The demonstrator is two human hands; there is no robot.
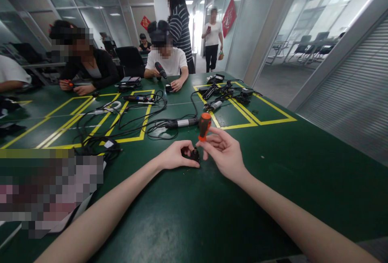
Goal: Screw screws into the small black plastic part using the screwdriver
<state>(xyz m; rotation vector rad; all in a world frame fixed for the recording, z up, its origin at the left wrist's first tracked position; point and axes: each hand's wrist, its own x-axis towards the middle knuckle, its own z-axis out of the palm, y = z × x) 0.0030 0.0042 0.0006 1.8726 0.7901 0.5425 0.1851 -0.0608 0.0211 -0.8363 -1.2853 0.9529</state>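
My left hand point(178, 154) is closed round a small black part point(195, 155), held just over the green table point(230, 214). Much of that part is hidden by the fingers, so its kind does not show. In my right hand point(226, 151) is a screwdriver point(205, 124) with an orange and dark grey handle, pinched between thumb and fingers. The handle points up and the lower end is down at the black part. Whether the tip touches a screw is too small to tell.
Beyond my hands lies a corded, grey-and-black cylindrical tool point(183, 123) among tangled black cables point(121, 119). Black parts point(227, 93) sit in yellow-taped areas at the back right. Across the table, a person point(166, 62) holds a power screwdriver point(160, 70). A blurred-out object point(69, 194) is at left.
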